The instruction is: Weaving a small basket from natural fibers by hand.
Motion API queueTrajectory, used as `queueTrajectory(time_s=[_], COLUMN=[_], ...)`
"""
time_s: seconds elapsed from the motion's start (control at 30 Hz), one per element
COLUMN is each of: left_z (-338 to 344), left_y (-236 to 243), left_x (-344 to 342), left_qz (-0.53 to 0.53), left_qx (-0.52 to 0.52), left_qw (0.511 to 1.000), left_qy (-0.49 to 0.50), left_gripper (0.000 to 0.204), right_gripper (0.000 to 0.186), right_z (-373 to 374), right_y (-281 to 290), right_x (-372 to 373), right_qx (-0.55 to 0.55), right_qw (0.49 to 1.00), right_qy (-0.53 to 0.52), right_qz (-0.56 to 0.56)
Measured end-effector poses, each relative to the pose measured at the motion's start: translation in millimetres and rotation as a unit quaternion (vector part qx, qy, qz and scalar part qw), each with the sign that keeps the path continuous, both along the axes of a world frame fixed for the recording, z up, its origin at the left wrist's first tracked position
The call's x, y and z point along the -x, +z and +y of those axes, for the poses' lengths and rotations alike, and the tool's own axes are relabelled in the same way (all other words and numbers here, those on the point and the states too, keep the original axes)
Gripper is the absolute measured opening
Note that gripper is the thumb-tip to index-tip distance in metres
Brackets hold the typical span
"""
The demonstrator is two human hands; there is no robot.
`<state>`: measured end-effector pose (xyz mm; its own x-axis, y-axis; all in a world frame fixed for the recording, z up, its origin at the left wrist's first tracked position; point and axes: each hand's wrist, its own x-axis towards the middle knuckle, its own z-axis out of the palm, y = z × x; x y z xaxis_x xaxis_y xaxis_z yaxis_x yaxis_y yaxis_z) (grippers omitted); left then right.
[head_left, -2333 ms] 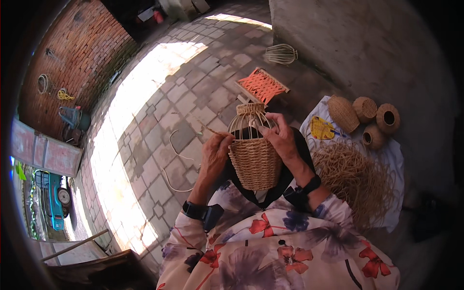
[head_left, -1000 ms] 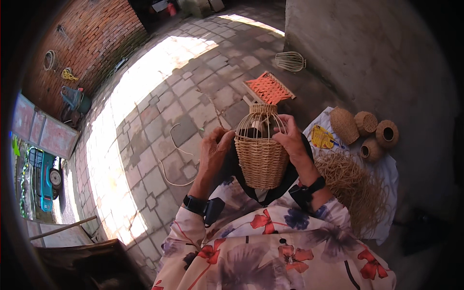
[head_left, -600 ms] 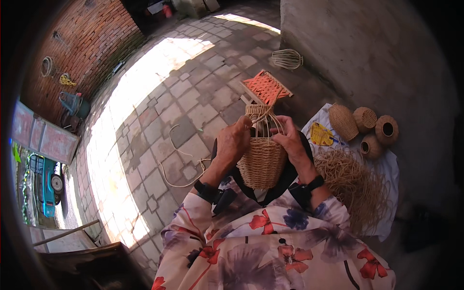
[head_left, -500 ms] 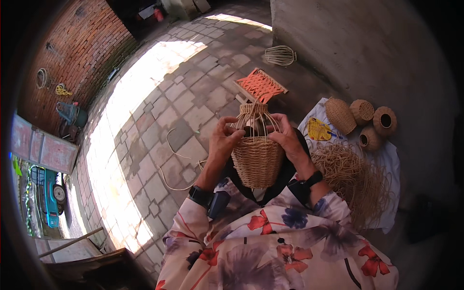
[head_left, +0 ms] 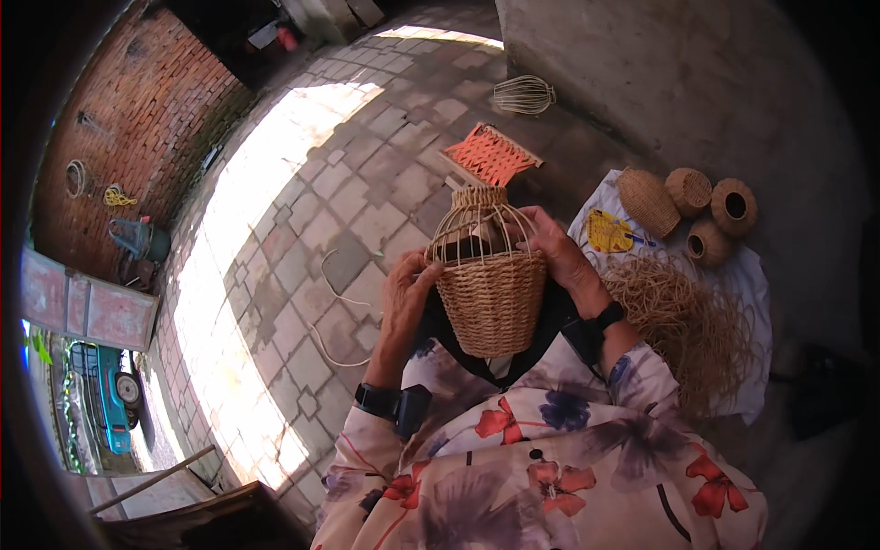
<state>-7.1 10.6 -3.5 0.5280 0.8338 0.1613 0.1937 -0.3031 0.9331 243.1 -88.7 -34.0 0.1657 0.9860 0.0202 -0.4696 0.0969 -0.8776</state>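
Observation:
A half-woven rattan basket (head_left: 490, 307) stands upright in front of my lap. Its lower body is tightly woven, bare ribs show above, and a bound neck tops it. Curled fingers of my left hand (head_left: 406, 282) grip the left side at the edge of the weave. On the opposite side, my right hand (head_left: 556, 247) pinches the basket where the ribs leave the woven band, its fingertips partly hidden behind the ribs. A loose strand (head_left: 321, 344) curls over the paving to the left.
To the right, a white cloth (head_left: 753, 321) bears a heap of loose strands (head_left: 678, 316), several finished woven vessels (head_left: 648, 202) and a yellow item (head_left: 607, 231). Ahead stand an orange-webbed stool (head_left: 492, 154) and a bare rib frame (head_left: 524, 94) beside the wall.
My left hand has moved down and left along the basket's edge. My right hand has shifted slightly up and outward. The ribs look more widely bowed and the basket has turned a little.

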Motion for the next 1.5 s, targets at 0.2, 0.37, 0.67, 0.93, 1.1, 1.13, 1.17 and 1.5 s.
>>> queueTrajectory(time_s=[0.2,0.37,0.67,0.93,1.1,1.13,1.17,1.5], left_z=[-13.6,-12.8,-23.5,-24.7,-30.6,-29.8,-28.5,-9.7], left_y=[-1.1,-15.6,-17.3,-20.8,1.1,2.4,3.3,-0.8], left_x=[-5.4,2.4,-13.6,-6.5,-8.6,-8.2,-7.7,-16.7], left_qz=[-0.055,-0.087,0.007,-0.028,-0.05,-0.052,-0.039,0.052], left_qx=[0.171,0.128,0.072,0.08,0.115,0.116,0.105,-0.184], left_qw=[0.984,0.987,0.991,0.993,0.99,0.989,0.992,0.975], left_qy=[-0.006,0.045,0.113,0.081,0.067,0.071,0.065,0.113], left_gripper=[0.022,0.019,0.024,0.028,0.022,0.022,0.022,0.019], right_gripper=[0.039,0.04,0.033,0.033,0.029,0.028,0.027,0.034], right_z=[7.6,-3.2,-21.7,-28.9,-16.7,-13.0,-10.1,-15.1], right_y=[-17.4,29.3,12.3,40.6,46.4,46.4,44.5,39.1], right_x=[10.1,26.4,57.6,71.8,81.6,84.7,84.2,89.7], right_qx=[0.038,-0.002,-0.085,-0.095,-0.152,-0.157,-0.168,-0.173], right_qw=[0.987,0.965,0.814,0.637,0.687,0.674,0.689,0.639], right_qy=[-0.099,-0.231,-0.171,-0.3,-0.255,-0.242,-0.232,-0.225], right_qz=[-0.123,-0.123,-0.549,-0.704,-0.664,-0.68,-0.666,-0.715])
